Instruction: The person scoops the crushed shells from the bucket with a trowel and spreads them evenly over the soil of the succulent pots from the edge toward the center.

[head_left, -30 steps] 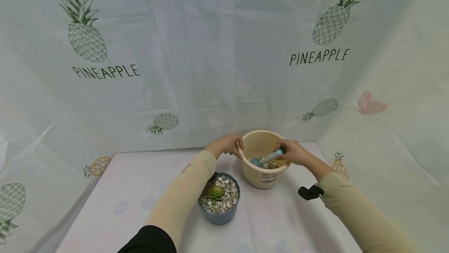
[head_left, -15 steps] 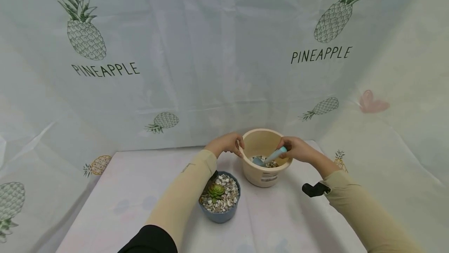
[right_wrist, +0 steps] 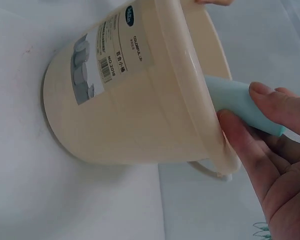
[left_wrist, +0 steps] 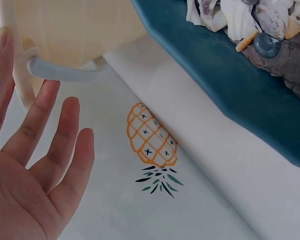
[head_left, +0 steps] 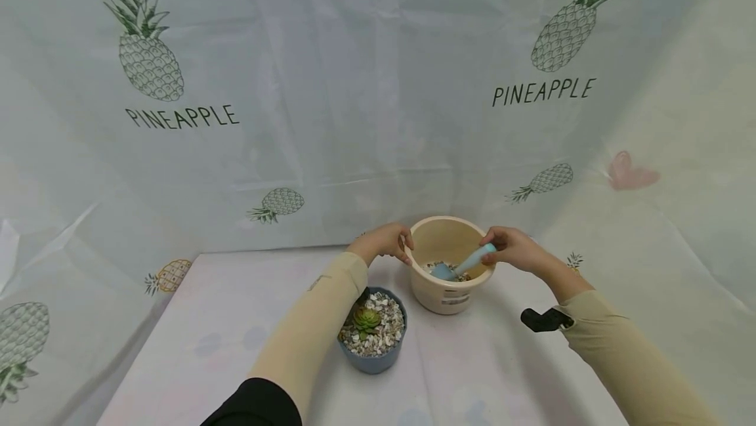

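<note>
A cream bucket (head_left: 445, 298) stands at the back of the table with pebbles low inside it. My left hand (head_left: 385, 242) pinches its left rim, the thumb and a finger on either side of the edge and the other fingers (left_wrist: 82, 155) spread loosely. In my right hand (head_left: 516, 249) is the light blue handle of a small trowel (head_left: 477, 257), pinched between thumb and fingers near its end. Its blue blade rests down among the pebbles. The right wrist view shows the handle crossing the bucket's rim (right_wrist: 190, 75), with fingertips close beside that rim.
A blue-grey pot (head_left: 373, 363) holding a green succulent (head_left: 366, 319) and pale gravel stands in front of the bucket, beside my left forearm. The table (head_left: 236, 321) has a pale cloth. A pineapple-print curtain (head_left: 354, 117) hangs right behind the bucket.
My right hand has moved to the right and slightly up, carrying the trowel's handle toward the bucket's right rim. The left hand has kept its place on the left rim.
</note>
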`<state>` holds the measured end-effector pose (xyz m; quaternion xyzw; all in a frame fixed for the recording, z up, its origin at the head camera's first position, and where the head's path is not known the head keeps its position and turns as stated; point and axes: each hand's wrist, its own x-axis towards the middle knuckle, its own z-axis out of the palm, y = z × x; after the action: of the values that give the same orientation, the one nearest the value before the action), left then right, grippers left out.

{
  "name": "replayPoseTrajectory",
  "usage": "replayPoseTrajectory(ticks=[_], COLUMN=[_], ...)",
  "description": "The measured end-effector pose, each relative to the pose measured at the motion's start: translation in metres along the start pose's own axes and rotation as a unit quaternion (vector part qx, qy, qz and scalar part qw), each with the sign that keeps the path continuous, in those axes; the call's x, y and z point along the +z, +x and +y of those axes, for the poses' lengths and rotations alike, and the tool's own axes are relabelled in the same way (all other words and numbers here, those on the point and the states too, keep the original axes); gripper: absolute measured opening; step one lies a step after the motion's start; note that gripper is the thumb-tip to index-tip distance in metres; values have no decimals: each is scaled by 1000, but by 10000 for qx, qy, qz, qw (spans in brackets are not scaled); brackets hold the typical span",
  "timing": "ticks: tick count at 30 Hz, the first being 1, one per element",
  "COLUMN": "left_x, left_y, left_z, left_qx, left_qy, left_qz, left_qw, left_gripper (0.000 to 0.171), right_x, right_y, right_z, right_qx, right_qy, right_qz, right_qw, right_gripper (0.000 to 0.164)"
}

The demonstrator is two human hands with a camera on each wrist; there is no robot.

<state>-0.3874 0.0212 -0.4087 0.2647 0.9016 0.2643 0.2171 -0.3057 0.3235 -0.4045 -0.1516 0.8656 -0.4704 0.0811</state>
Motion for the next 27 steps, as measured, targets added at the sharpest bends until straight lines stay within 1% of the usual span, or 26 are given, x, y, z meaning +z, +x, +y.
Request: replayPoseTrajectory(ticks=[4, 10, 14, 17, 23, 25, 27], left_x=[0, 1, 2, 2, 3, 3, 3], left_y=[-2, -2, -7, -11, -15, -17, -19], left_z=[2, 1, 2, 4, 4, 4, 4], left_qx=[17, 39, 104, 163, 282, 296, 324], left_qy=[14, 65, 138, 331, 983, 1085, 1081], left_qz=[6, 77, 122, 179, 348, 389, 411], left_qw=[10000, 9999, 9998, 9992, 9942, 9929, 9928], left_gripper=[40, 37, 39, 38, 38, 39, 41], right_x=[-5, -11, -11, -10, -7, -5, -4], right_y=[-5, -13, -18, -21, -26, -27, -28], right_z=[2, 9, 15, 16, 17, 18, 20], right_qx=[27, 94, 53, 73, 146, 158, 167], right_qy=[153, 463, 630, 712, 896, 924, 969], right_qz=[53, 162, 278, 362, 550, 631, 711], right_qw=[9999, 9987, 9976, 9968, 9944, 9936, 9926], right_gripper=[24, 25, 25, 27, 34, 37, 38])
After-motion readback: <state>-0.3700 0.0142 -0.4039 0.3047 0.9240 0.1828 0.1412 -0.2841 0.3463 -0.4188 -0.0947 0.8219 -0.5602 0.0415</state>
